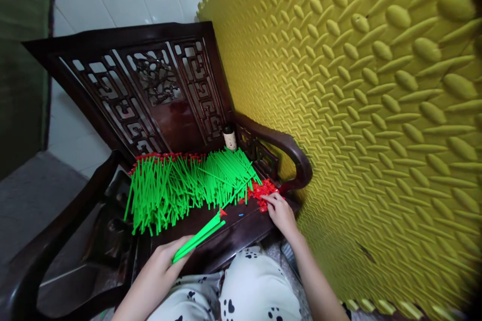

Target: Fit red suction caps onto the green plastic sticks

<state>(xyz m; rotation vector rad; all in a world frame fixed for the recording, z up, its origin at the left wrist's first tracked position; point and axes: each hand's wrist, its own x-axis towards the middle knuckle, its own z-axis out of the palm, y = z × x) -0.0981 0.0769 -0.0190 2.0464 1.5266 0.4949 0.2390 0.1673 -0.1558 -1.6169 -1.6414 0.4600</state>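
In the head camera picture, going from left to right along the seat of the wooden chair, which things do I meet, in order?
Left hand holding a few green sticks → spread pile of green sticks → small bottle at the back → heap of red pieces → right hand on that heap → yellow foam mat.

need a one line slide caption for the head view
Left hand grips a few green sticks while right hand reaches into red caps on a dark wooden chair.
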